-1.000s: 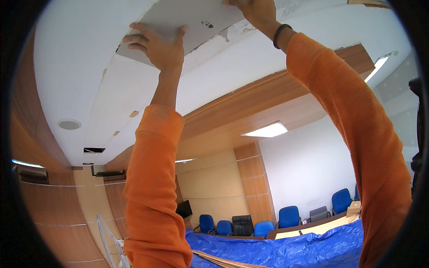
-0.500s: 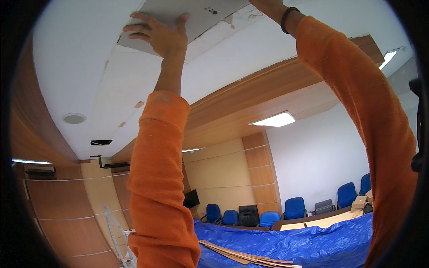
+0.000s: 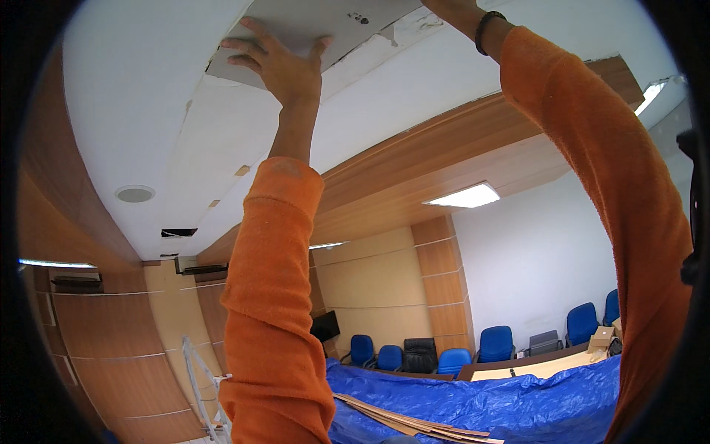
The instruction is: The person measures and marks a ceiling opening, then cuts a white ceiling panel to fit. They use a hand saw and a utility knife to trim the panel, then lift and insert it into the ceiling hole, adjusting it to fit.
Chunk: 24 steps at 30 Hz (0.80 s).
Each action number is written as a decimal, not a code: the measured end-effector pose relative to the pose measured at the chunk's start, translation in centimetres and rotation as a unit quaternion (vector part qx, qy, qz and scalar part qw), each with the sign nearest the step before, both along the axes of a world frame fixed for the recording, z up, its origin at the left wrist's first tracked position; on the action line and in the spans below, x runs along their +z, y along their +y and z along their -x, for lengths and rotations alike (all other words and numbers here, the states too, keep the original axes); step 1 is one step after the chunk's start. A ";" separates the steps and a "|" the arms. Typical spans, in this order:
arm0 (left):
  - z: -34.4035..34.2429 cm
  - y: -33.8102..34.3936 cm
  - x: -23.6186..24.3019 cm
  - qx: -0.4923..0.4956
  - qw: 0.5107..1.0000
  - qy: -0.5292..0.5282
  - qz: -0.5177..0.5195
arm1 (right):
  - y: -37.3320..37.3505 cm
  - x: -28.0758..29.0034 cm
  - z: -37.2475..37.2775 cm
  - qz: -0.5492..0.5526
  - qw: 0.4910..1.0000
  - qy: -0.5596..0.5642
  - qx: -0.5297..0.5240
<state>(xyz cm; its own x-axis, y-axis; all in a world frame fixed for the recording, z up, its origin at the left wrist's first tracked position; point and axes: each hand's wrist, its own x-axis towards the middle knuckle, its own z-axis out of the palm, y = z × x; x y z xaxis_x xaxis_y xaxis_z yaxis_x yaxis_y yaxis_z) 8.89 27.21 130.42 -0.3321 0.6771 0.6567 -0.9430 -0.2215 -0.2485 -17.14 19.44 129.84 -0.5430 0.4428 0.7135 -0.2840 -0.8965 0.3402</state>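
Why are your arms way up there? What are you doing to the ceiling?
A person in orange sleeves is reaching overhead with both arms. The left hand presses flat against a grey ceiling panel that hangs out of line with the white ceiling around it. The right hand is at the same panel, mostly cut off by the picture's top edge, with a dark wristband showing. Far below are blue chairs and a blue tarp.

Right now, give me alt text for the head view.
Both arms in orange sleeves reach up: the left hand presses flat against a grey ceiling panel, the right hand at its far edge. Below, blue chairs and a blue tarp.
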 end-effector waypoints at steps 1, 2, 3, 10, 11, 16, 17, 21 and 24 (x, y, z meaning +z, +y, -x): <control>-0.1 0.1 0.1 0.008 1.000 -0.005 0.004 | -0.1 0.1 0.0 -0.005 1.000 -0.002 0.004; -0.3 0.2 0.2 0.015 1.000 -0.016 0.012 | -0.2 0.2 0.0 -0.009 1.000 -0.003 0.006; -0.4 0.3 0.3 0.020 0.999 -0.028 0.020 | -0.3 0.3 0.0 -0.013 1.000 -0.005 0.007; -0.8 0.3 0.4 0.003 1.000 -0.010 -0.005 | -0.7 0.2 0.2 0.030 0.998 -0.018 -0.043; -0.7 0.3 0.4 0.025 0.999 -0.033 0.024 | -0.6 0.1 0.3 0.009 1.000 0.006 -0.029; -0.3 0.1 0.6 0.006 1.000 -0.018 0.019 | 0.0 -0.4 0.2 -0.006 1.000 0.009 0.016; -0.3 0.1 0.6 0.011 0.999 -0.016 0.026 | 0.0 -0.4 0.2 -0.003 1.000 0.006 0.013; 0.2 0.0 0.3 -0.014 1.000 0.009 -0.004 | 0.0 -0.5 0.1 -0.028 1.000 0.001 0.003; 0.5 0.0 0.1 0.002 1.000 0.011 0.012 | -0.2 -0.5 -0.1 0.025 0.999 -0.021 0.012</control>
